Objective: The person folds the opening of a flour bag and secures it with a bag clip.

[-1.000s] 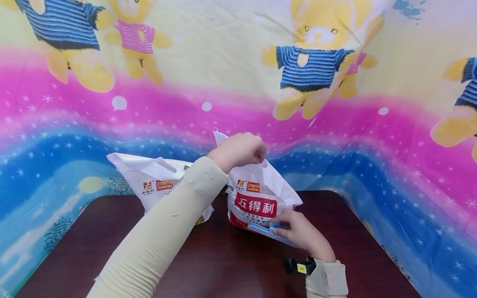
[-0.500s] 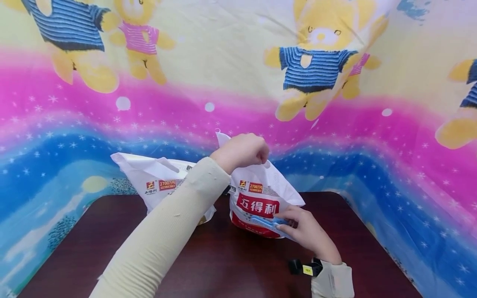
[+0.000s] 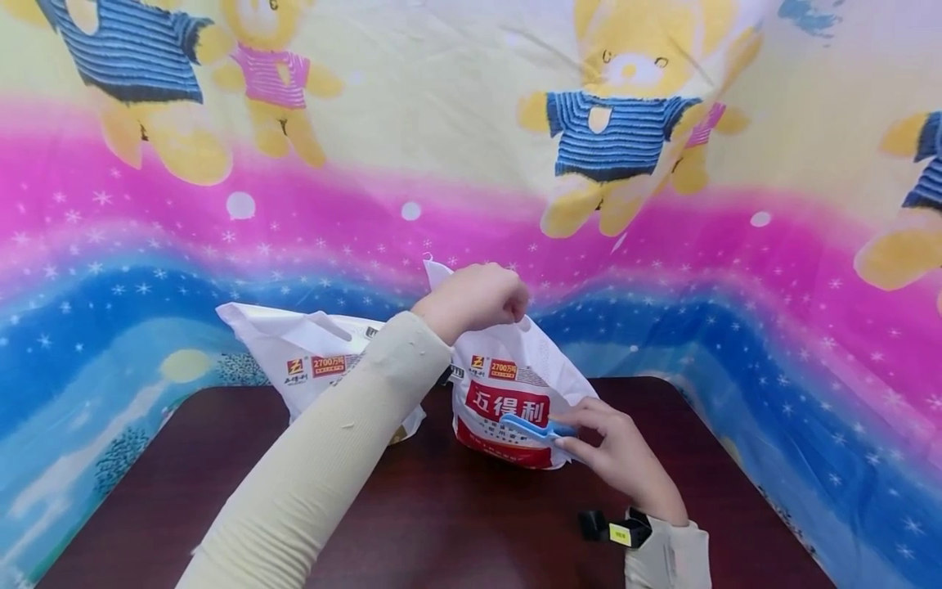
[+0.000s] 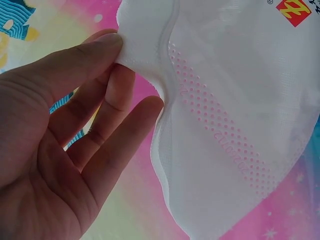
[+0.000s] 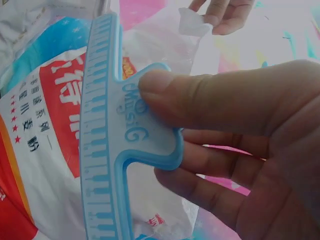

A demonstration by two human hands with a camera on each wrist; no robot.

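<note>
My left hand point(image 3: 482, 296) pinches the top edge of a white flour bag point(image 3: 508, 405) with a red label, holding it upright; the left wrist view shows the thumb and fingertips on the bag's white rim point(image 4: 145, 45). In front of the bag's lower right side, my right hand point(image 3: 614, 442) holds a light-blue sheet-music clip point(image 5: 132, 112) by its grip tabs. The clip has a long bar printed with piano keys and the word "Music". Thumb on one side, fingers on the other. In the head view the bar crosses the label.
A second white flour bag point(image 3: 294, 348) stands to the left, partly hidden behind my left sleeve point(image 3: 324, 458). Both bags are on a dark red-brown table point(image 3: 456, 523). A patterned cloth point(image 3: 412, 172) with bears hangs close behind and around the table.
The right hand has shifted slightly right and up, and the clip has turned from its broad face to nearly edge-on. My left hand keeps its place at the bag's top.
</note>
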